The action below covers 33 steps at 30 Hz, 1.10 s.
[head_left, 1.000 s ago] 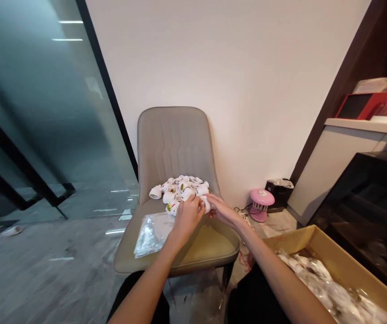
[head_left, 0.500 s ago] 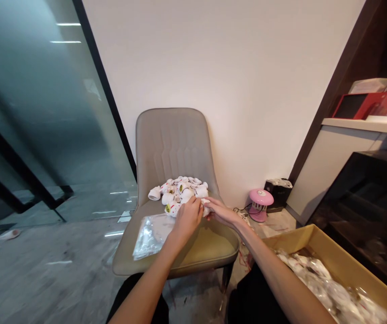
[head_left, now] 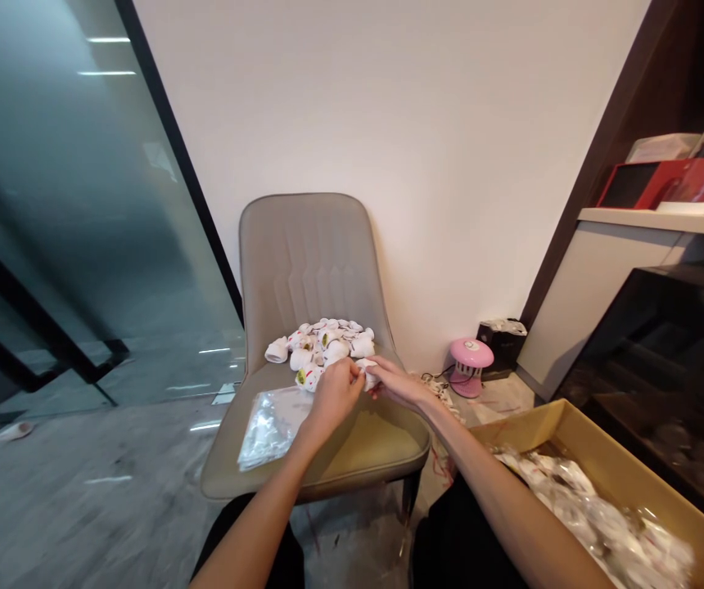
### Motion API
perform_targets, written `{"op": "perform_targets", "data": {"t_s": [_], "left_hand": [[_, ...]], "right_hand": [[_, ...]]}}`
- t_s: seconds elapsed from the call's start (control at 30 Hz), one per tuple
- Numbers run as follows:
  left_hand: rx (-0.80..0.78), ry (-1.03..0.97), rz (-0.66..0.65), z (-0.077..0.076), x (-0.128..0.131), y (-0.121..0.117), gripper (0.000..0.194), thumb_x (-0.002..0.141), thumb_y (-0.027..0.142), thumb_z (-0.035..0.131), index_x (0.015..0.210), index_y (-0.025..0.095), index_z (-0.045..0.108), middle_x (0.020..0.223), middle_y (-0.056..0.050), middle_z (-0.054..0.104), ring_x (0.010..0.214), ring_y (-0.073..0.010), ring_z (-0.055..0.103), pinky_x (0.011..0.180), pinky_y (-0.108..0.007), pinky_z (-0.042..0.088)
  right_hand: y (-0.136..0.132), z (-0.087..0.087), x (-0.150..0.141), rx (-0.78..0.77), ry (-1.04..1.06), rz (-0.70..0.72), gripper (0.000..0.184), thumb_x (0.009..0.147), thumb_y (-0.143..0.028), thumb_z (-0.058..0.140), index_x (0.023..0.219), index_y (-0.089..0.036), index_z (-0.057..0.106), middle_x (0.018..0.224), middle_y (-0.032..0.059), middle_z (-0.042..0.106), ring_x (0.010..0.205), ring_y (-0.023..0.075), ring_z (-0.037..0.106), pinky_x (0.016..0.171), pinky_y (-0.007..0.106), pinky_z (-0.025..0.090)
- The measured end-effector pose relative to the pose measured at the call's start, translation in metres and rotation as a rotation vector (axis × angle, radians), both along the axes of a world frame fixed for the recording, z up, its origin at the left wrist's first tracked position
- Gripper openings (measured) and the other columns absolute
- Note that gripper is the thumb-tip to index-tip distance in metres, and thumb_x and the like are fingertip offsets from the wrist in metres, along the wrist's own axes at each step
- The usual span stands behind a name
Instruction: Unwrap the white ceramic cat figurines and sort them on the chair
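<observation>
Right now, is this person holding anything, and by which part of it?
Yes: the left hand and right hand pinch a small white sock between their fingertips. The fingers partly hide the exact spot.

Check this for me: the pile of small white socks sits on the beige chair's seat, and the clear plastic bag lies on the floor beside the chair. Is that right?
Not quite. The head view shows the clear plastic bag lying on the seat of the beige chair, not on the floor. The pile of small white socks does sit on that seat.
</observation>
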<state>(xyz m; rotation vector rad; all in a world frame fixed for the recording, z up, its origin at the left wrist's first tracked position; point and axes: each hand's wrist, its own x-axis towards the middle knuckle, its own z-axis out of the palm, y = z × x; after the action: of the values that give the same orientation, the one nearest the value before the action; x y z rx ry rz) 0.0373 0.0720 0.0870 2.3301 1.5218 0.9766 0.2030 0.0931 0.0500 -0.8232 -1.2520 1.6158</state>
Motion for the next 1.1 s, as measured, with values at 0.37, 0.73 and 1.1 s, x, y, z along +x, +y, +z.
{"op": "perform_targets", "data": {"t_s": [0.37, 0.73, 1.1], "left_hand": [[0.065, -0.004, -0.047, -0.007, 0.001, 0.005, 0.016, 0.092, 0.026, 0.049, 0.078, 0.019, 0.053, 0.076, -0.002, 0.059, 0.069, -0.0160, 0.052, 0.065, -0.028, 0.032], [0.078, 0.062, -0.089, -0.010, 0.006, 0.003, 0.016, 0.095, 0.024, 0.042, 0.083, 0.019, 0.052, 0.085, -0.005, 0.059, 0.077, -0.0182, 0.054, 0.071, -0.030, 0.037], [-0.109, -0.149, 0.071, -0.016, 0.000, 0.009, 0.021, 0.086, 0.031, 0.053, 0.070, 0.018, 0.057, 0.063, 0.000, 0.058, 0.061, -0.0150, 0.050, 0.060, -0.027, 0.027]], "right_hand": [[0.002, -0.001, -0.003, -0.017, 0.023, 0.016, 0.035, 0.081, -0.038, 0.065, 0.110, -0.020, 0.060, 0.077, -0.0008, 0.064, 0.060, 0.0123, 0.057, 0.049, 0.022, 0.043], [0.004, -0.007, 0.001, -0.097, -0.027, 0.035, 0.028, 0.084, -0.040, 0.059, 0.103, -0.020, 0.056, 0.067, -0.0029, 0.062, 0.051, 0.0111, 0.055, 0.045, 0.021, 0.041], [0.000, -0.010, -0.007, -0.001, -0.116, 0.020, 0.048, 0.086, -0.062, 0.062, 0.114, -0.024, 0.055, 0.077, -0.0023, 0.062, 0.054, 0.0116, 0.058, 0.050, 0.023, 0.045]]}}
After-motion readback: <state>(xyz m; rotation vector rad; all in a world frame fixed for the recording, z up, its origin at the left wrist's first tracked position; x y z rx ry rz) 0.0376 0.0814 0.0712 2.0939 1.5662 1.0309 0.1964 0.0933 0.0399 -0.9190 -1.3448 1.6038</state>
